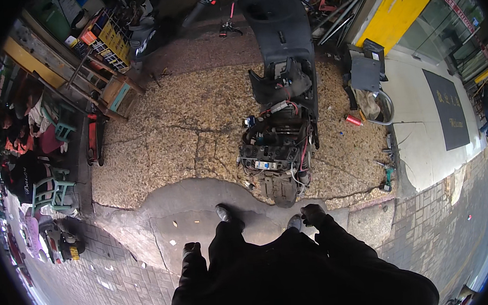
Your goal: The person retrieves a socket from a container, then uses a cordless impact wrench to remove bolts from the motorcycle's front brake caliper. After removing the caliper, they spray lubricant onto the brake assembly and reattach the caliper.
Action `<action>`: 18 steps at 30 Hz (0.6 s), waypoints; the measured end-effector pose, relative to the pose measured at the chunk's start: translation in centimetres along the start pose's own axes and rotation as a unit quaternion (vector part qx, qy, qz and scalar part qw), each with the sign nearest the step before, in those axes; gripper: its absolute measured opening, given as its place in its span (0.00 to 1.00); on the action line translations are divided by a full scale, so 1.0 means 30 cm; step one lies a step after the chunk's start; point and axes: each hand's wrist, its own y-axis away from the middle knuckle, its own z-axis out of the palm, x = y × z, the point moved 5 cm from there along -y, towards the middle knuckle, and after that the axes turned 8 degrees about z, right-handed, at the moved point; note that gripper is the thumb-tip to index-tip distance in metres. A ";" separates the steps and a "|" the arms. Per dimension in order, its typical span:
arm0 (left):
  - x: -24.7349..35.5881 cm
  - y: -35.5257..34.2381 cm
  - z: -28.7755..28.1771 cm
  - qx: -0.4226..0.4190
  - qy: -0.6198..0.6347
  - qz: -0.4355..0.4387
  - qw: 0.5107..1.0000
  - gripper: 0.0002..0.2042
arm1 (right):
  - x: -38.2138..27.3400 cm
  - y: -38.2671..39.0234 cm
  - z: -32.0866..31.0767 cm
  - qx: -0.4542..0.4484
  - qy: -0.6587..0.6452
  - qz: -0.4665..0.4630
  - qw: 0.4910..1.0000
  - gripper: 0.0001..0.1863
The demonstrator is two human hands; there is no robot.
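A roadside vehicle-repair workshop is indicated by a partly stripped black plastic-bodied scooter [279, 41], its inner parts [267, 152] laid bare, on speckled tan stone flooring [156, 130]. A long red metal floor jack [94, 138] and small green-handled hand tools [388, 176] are seen at the flooring's sides, bordered by grey brick paving [432, 215].

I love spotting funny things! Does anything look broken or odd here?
Yes: the scooter looks taken apart, its near end uncovered and wires showing. Also, a red can lies on the ground to its right, perhaps dropped.
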 end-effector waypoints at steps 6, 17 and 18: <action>-0.040 -0.267 -0.353 0.011 0.050 -0.042 0.998 0.09 | -0.558 -0.073 0.237 -0.006 -0.162 0.081 0.983 0.12; 0.383 -0.789 -0.604 0.053 0.180 0.067 0.980 0.09 | -1.225 -0.310 0.297 -0.017 -0.152 0.073 0.986 0.13; 0.392 -0.828 -0.589 0.018 0.190 0.054 0.980 0.08 | -1.259 -0.349 0.286 0.006 -0.133 0.088 0.987 0.14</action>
